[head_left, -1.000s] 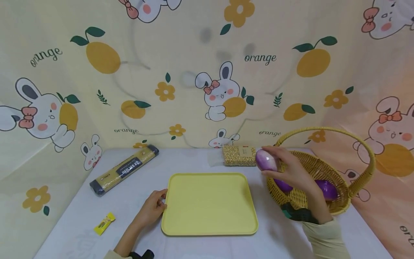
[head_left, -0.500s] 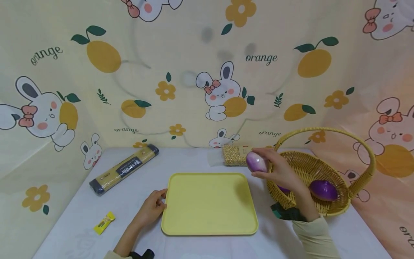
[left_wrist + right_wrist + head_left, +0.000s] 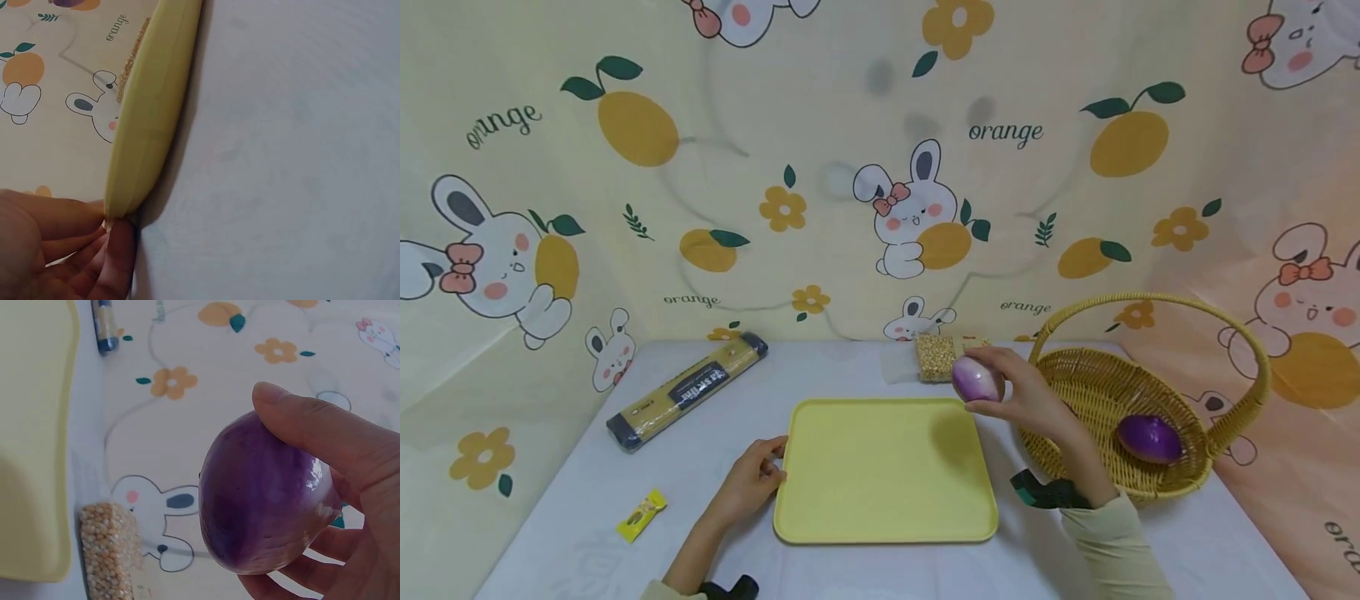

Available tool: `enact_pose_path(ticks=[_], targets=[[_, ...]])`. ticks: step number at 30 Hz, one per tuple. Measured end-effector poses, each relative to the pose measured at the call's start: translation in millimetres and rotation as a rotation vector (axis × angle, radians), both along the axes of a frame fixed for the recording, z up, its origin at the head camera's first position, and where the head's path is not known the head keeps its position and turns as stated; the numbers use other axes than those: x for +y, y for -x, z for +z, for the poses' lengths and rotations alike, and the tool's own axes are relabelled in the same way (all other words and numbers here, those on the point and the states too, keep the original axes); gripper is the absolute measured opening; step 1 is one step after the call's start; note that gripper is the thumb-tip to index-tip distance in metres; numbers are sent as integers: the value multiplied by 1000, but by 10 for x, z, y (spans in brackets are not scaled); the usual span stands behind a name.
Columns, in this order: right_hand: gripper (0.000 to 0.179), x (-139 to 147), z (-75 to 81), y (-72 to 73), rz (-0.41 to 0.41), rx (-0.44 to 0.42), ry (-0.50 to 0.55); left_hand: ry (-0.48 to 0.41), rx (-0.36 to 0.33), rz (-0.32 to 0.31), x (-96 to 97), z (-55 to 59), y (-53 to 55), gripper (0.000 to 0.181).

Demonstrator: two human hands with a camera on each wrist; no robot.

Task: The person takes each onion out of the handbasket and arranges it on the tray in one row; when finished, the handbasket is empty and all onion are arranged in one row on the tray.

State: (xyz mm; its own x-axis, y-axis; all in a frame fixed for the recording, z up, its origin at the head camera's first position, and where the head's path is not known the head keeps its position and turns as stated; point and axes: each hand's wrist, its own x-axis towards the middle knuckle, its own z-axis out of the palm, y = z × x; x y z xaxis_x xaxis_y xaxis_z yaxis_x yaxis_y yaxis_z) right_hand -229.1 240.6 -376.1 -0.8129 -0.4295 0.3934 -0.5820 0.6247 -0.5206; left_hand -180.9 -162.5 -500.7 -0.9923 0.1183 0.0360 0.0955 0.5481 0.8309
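A glossy purple onion (image 3: pixel 977 380), paler on one side, is held up between the thumb and fingers of my right hand (image 3: pixel 1037 396). It overlaps the back right corner of the yellow tray (image 3: pixel 880 475) in the head view. In the right wrist view the onion (image 3: pixel 262 494) fills the grasp, with the thumb over its top. My left hand (image 3: pixel 748 482) pinches the tray's left edge; the left wrist view shows thumb and fingers on either side of the rim (image 3: pixel 147 119). Another purple onion (image 3: pixel 1150 439) lies in the wicker basket (image 3: pixel 1105 375), right of my right wrist.
A bag of yellow kernels (image 3: pixel 936 358) stands behind the tray. On the left lie a long dark-ended packet (image 3: pixel 688 392) and a small yellow packet (image 3: pixel 642 515). The basket's tall handle (image 3: pixel 1247 350) arches at the right. A printed cloth wall (image 3: pixel 820 108) closes off the back.
My right hand has carried the onion leftward from the basket to the tray's back right corner. The tray's shadow has moved with it. My left hand has stayed on the tray's edge.
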Motion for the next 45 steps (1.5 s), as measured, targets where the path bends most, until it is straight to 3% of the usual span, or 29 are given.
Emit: enact_pose_path(ticks=[14,23,33,45], targets=[[68,-246,-187,81,123,50,32,-38,7,-18,-28,-12,11,50],[69,-359,-167,48,140,18,45,-47,-5,-26,-45,5,5,50],[69,-463,-243,35,130,-12,18,-50,61,-43,-49,-52,8,49],[69,-529,-246,11,172,14,19,-78,51,-53,-48,-35,5,49]])
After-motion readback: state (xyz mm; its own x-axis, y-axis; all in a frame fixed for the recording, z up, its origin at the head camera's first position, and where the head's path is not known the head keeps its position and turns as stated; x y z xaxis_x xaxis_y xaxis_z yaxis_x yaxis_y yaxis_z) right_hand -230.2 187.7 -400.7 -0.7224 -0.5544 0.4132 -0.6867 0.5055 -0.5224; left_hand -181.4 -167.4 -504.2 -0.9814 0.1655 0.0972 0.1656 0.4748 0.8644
